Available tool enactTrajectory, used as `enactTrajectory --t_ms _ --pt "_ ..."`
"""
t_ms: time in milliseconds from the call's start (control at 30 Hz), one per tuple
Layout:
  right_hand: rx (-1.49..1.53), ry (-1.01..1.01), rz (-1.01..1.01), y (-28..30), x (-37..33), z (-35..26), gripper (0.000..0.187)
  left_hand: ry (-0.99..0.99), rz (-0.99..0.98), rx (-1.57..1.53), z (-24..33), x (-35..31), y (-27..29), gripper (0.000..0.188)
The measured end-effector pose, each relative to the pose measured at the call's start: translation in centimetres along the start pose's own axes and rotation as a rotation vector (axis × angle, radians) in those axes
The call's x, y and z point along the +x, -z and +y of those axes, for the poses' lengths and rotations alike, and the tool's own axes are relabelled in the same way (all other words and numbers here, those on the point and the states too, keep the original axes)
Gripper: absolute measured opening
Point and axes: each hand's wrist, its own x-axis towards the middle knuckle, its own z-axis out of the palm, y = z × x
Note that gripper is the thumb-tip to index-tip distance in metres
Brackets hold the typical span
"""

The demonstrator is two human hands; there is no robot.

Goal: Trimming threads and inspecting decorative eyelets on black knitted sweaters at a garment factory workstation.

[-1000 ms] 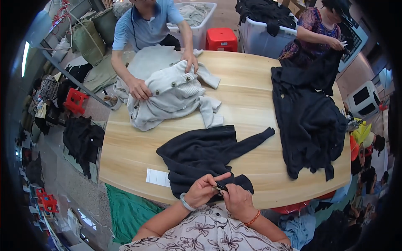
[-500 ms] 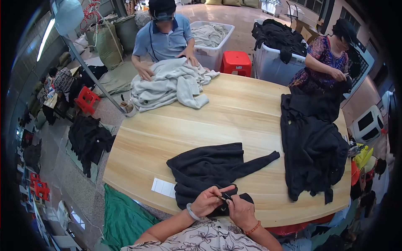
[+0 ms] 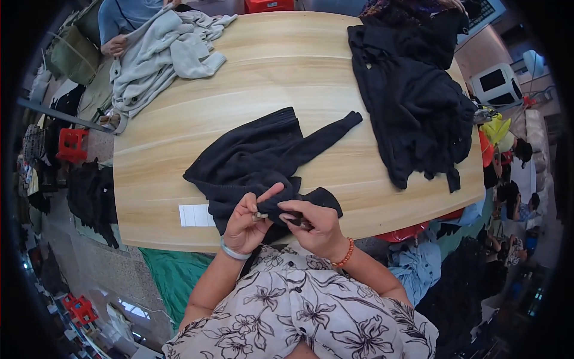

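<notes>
A dark navy knit sweater lies on the wooden table in front of me, one sleeve stretched toward the far right. At its near edge my left hand pinches the dark knit, with a small pale piece between thumb and fingers and the index finger pointing out. Close beside it, my right hand is closed at the same edge. Something small, dark and slightly shiny shows under its fingers; its kind is hard to make out. By the left hand, a white paper card rests against the sweater.
Across the wooden table, a person handles light grey knitwear at the far left. A heap of dark garments covers the right side, with another person behind it. Green cloth hangs below the near left edge; red stools stand on the floor.
The view has tilted down, so the table sits higher and further left in it. My hands stay at the sweater's near edge, slightly further apart. The person opposite has lifted part of the grey knitwear.
</notes>
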Motion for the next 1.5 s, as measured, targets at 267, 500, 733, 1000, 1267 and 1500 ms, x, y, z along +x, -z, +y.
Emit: enactTrajectory --t_ms 267,500,733,1000,1267,1500 --pt "0.12 -0.23 -0.13 0.3 0.1 2.2 0.019 0.083 0.125 0.216 -0.3 0.2 -0.8 0.017" --pt "0.536 -0.42 -0.022 0.7 0.4 2.2 0.019 0.053 0.295 0.437 -0.9 0.6 -2.2 0.026" --pt "0.539 -0.566 -0.06 1.2 0.7 2.5 0.016 0.044 0.25 0.601 -1.4 0.4 -2.4 0.035" --pt "0.81 -0.784 -0.097 1.6 0.8 3.3 0.023 0.092 0.331 0.579 -1.0 0.2 -1.9 0.026" --pt "0.575 -0.63 0.008 1.4 0.3 3.5 0.021 0.099 0.349 0.46 -0.6 0.8 -1.6 0.018" --pt "0.331 -0.45 0.003 1.1 -0.2 3.8 0.022 0.079 0.35 0.371 0.0 1.4 -1.5 0.017"
